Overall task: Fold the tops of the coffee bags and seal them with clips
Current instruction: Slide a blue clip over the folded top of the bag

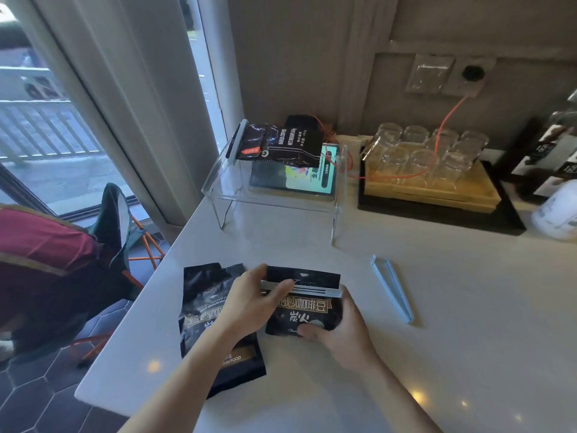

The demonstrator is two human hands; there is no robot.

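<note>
A black coffee bag (307, 307) with its top folded down sits on the white counter (437, 307) in front of me. A pale clip (315, 290) lies across its fold. My left hand (253, 303) pinches the clip's left end against the bag. My right hand (338, 331) grips the bag's lower right part. A second black coffee bag (203, 307) with an open, ragged top lies flat to the left, partly under my left forearm. A spare light-blue clip (392, 289) rests on the counter to the right.
A clear acrylic stand (218, 182) at the back carries two more dark coffee bags (281, 142) with a clip on one, above a lit tablet (307, 179). A tray of upturned glasses (424, 157) stands at the back right. The counter's left edge drops to a chair.
</note>
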